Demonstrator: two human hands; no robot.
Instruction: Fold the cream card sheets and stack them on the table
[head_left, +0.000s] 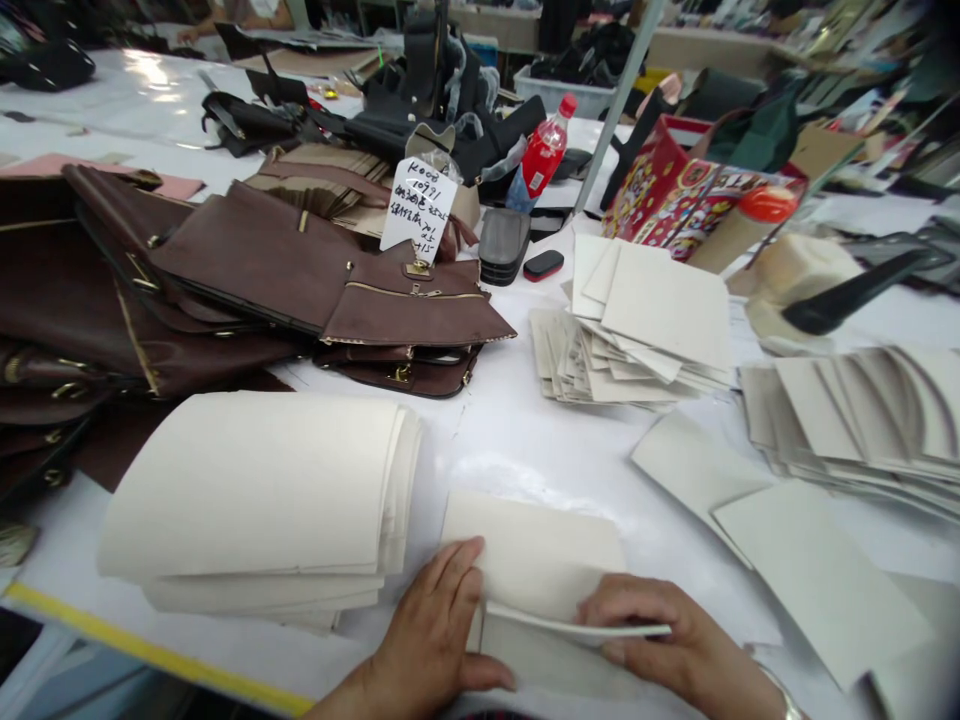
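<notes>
A cream sheet (536, 545) lies in front of me with its near edge bent up off the table. Its lower right edge is pinched between the thumb and fingers of my right hand (660, 635). My left hand (439, 625) rests on the sheet's left side, fingers stretched out and thumb spread away. Beneath the raised edge shows a greyer surface (555, 650); I cannot tell whether it is a second sheet or the underside of a fold. Left of my left hand sits a curved stack of larger cream sheets (262, 485).
Loose cream pieces (817, 560) lie to the right, near a fanned stack (847, 410). A pile of smaller pieces (660, 300) stands farther back. Brown leather bag parts (247, 260), a handwritten tag (420, 208), a red-labelled bottle (541, 155) and a black-handled tool (862, 290) surround the work area.
</notes>
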